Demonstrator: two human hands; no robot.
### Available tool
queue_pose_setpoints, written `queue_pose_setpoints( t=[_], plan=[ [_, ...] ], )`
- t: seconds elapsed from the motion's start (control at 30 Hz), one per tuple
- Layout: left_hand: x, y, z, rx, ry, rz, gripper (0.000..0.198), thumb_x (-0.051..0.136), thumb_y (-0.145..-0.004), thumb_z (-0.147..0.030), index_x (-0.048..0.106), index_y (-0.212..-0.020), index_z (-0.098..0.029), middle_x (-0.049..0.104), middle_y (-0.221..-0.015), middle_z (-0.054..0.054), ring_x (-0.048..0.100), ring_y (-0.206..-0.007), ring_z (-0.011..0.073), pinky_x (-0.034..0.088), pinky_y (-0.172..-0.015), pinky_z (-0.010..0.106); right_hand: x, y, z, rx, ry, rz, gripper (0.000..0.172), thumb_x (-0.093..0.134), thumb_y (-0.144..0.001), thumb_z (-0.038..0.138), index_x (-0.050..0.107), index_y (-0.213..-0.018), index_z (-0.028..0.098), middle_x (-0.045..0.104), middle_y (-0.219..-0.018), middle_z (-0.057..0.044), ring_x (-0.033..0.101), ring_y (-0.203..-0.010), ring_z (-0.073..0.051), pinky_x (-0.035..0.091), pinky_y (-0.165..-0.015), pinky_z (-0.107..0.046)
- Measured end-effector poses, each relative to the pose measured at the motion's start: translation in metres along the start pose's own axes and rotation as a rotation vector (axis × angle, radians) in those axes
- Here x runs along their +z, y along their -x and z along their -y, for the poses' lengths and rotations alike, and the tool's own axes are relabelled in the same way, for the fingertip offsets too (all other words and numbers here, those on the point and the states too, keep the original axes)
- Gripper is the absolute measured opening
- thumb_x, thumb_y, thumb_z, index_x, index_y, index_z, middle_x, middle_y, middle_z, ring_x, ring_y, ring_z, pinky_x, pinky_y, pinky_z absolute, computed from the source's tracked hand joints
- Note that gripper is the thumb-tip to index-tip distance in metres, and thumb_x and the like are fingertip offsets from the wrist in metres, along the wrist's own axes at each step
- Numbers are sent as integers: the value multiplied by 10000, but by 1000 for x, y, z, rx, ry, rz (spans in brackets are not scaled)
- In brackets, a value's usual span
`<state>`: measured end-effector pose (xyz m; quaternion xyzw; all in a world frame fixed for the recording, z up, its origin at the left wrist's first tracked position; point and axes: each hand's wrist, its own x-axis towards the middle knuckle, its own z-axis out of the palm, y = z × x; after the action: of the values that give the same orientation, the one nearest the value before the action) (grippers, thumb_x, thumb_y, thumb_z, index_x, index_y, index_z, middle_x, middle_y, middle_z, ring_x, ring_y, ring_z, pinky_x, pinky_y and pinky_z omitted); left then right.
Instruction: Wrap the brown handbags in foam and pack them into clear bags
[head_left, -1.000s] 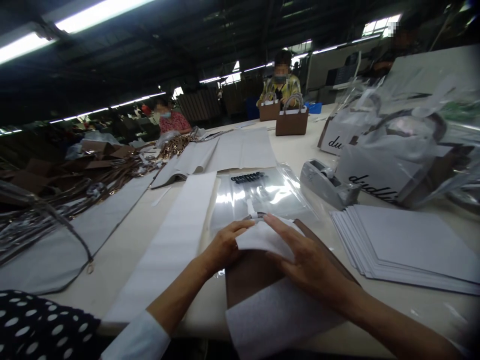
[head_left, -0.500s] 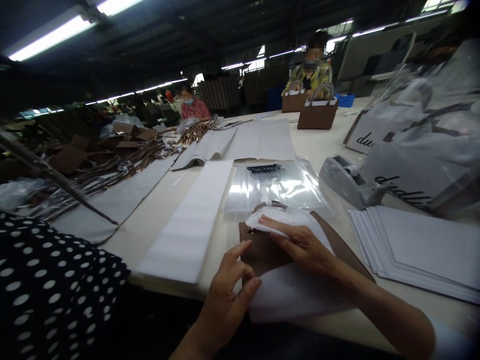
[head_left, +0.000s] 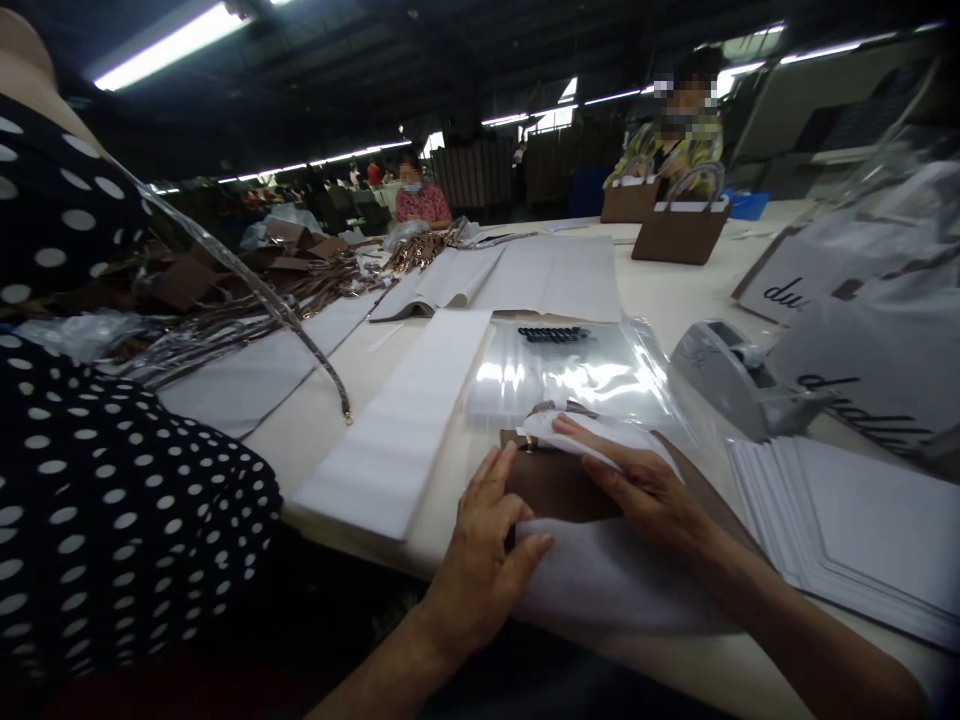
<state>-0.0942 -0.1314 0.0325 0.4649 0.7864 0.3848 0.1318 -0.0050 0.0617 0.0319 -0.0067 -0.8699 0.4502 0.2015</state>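
Observation:
A brown handbag (head_left: 559, 485) lies on the table in front of me, partly covered by white wrapping sheet (head_left: 600, 580) along its near side. More white wrapping (head_left: 637, 440) covers the bag's top around the handle. My right hand (head_left: 645, 490) rests with fingers stretched out on that upper wrapping. At the bag's left edge is my left hand (head_left: 487, 550), its fingers extended and thumb apart, touching the side near a small metal fitting (head_left: 529, 443). Just beyond the bag lie clear plastic sheets (head_left: 495, 385) with a row of black coiled pieces (head_left: 553, 334) on them.
A white foam strip (head_left: 397, 430) lies to the left, and a stack of white boards (head_left: 877, 520) to the right. A tape dispenser (head_left: 739, 370) stands near wrapped bags (head_left: 862, 350). A person in polka dots (head_left: 135, 520) stands close on my left, a strap (head_left: 247, 280) hanging there.
My left hand has moved up against the bag's left edge. My right hand stays on the wrapping. The view has shifted, and the polka-dot person's shoulder and arm now show more.

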Motion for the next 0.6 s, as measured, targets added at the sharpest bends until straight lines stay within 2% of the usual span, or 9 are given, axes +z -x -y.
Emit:
queue_pose_setpoints(
  t=[0.1, 0.23, 0.4, 0.6],
  plan=[
    [5, -19, 6, -112, 81, -6, 107, 570, -775, -282, 540, -745, -184, 152, -1469, 91, 96, -1351, 279, 184, -1062, 523, -6, 5, -1, -81, 70, 44, 391, 377, -917, 262, 421, -1304, 245, 393, -1345, -3, 316, -1267, -183, 262, -1069, -405],
    [9, -28, 17, -192, 202, 0, 133, 633, -722, -293, 556, -716, -184, 135, -1470, 103, 83, -1351, 277, 192, -1057, 505, -8, 6, -2, -292, 204, 149, 426, 412, -893, 213, 405, -1319, 223, 400, -1340, -39, 342, -1253, -200, 286, -1056, -414],
    [14, -38, 19, -234, 327, 3, 131, 649, -697, -257, 544, -667, -185, 305, -1411, 112, 105, -1350, 254, 210, -1059, 473, -4, 2, -7, -428, 295, 244, 470, 430, -864, 169, 388, -1331, 211, 431, -1315, -61, 381, -1226, -196, 316, -1046, -388],
    [21, -42, 23, -262, 372, -40, 162, 599, -679, -150, 460, -600, -181, 330, -1401, 62, 203, -1330, 260, 257, -1050, 409, 3, 5, -11, -535, 359, 326, 586, 409, -835, 111, 254, -1394, 194, 427, -1307, -81, 389, -1213, -198, 331, -1039, -383]
  ],
)
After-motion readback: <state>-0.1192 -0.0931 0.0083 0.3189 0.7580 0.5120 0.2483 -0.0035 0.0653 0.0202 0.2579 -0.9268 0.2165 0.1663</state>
